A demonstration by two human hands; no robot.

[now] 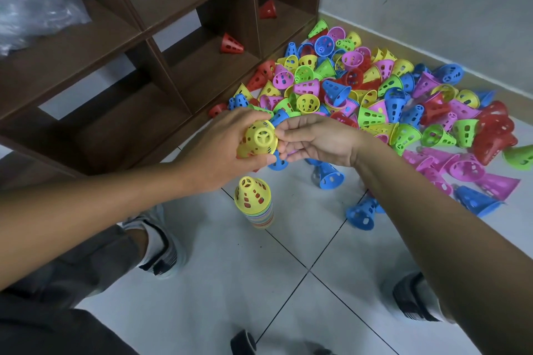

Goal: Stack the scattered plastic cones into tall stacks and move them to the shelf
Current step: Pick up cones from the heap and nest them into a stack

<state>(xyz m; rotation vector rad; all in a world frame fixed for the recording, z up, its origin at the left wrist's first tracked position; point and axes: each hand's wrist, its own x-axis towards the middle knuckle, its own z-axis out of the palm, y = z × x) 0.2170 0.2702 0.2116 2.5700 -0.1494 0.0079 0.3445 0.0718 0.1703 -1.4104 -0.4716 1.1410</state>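
Note:
My left hand (222,150) grips a yellow perforated cone (258,140), its narrow top facing me. The fingers of my right hand (314,143) touch that cone's right side; a blue cone (279,163) shows just below the two hands. A tall stack of mixed-colour cones (255,202) topped by a yellow one stands on the tiled floor below my hands. A big pile of scattered cones (375,89) in red, blue, green, yellow and pink lies to the right. The brown wooden shelf (144,34) stands at the upper left.
Two red cones (231,44) (268,9) sit in shelf compartments. A clear plastic bag (34,0) rests on the shelf at top left. Loose blue cones (360,215) lie on the tiles near my right arm. My shoes (161,251) and the wall (432,0) bound the area.

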